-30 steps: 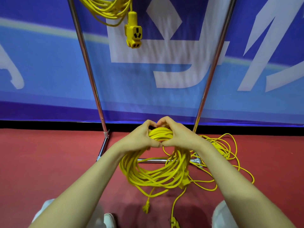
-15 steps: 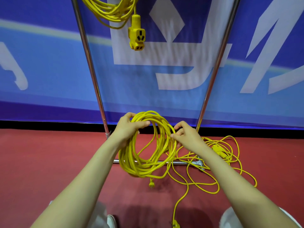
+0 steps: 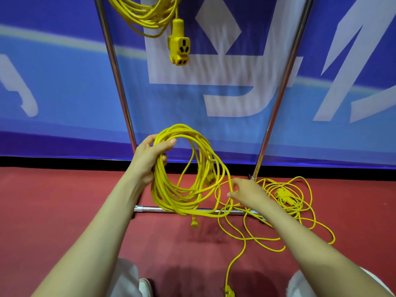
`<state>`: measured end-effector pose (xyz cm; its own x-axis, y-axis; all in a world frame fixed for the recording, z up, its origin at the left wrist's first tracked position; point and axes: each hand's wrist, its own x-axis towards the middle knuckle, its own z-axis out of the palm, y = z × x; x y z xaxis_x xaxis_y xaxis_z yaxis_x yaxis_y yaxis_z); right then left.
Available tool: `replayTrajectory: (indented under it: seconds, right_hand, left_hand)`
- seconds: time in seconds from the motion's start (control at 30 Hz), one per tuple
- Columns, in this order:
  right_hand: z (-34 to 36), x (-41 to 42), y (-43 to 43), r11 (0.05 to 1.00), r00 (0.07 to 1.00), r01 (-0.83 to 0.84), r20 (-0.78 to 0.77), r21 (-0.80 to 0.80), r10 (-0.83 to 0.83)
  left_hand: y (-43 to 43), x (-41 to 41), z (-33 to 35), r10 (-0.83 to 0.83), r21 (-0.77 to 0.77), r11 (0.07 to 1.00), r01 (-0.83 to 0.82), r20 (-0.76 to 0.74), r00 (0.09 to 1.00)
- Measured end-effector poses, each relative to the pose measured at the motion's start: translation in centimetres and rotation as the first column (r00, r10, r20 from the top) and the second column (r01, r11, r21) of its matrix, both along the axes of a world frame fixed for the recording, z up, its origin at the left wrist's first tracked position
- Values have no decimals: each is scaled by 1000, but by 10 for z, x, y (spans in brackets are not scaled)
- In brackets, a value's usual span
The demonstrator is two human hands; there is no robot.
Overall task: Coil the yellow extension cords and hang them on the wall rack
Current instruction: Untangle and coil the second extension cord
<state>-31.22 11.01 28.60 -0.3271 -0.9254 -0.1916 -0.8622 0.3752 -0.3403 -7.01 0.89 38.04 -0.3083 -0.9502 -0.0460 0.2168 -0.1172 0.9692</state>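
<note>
Yellow extension cord (image 3: 162, 189), wound into a rough oval of many round, smooth plastic-sheathed loops, hangs in the air in front of a chrome rack, gripped at its top by a person's left hand (image 3: 150, 155), whose fingers and thumb are wrapped around the bundle. The right hand (image 3: 246, 194) reaches in lower down, its fingers (image 3: 232, 192) pinching an outer loop at the coil's right edge. Three yellow cords are in view: the one being held, a second cord (image 3: 145, 13) already hanging in loops at the top of the rack with its blocky socket end (image 3: 179, 48) dangling, and a loose cord (image 3: 296, 209) sprawled in tangled curves on the red floor (image 3: 53, 211) beside the right hand. Three socket blocks show, one per cord, including one (image 3: 285, 197) lying among the loose strands. Two plugs are visible, one (image 3: 194, 224) hanging just below the held coil and one (image 3: 228, 293) at the bottom edge. The rack shows two shiny metal uprights (image 3: 116, 78) and one base bar (image 3: 150, 209), set against a wrinkled blue-and-white fabric banner (image 3: 64, 82).
</note>
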Motion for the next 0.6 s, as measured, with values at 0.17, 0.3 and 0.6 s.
replayTrajectory:
  seconds: [0.17,0.3,0.6]
  right_hand:
    - [1,7,-4,991,994,-21,-106,130,35]
    - [25,-3,-6,1000,999,0,-39,-28,-1]
    - [39,25,-6,883,981,-182,-16,-433,194]
  left_hand:
    - [5,-4,2,-65,-53,996,69,76,995]
    - [9,-8,-3,-69,-48,996,77,141,988]
    - [15,-19,-5,-180,-23,982,187,188,966]
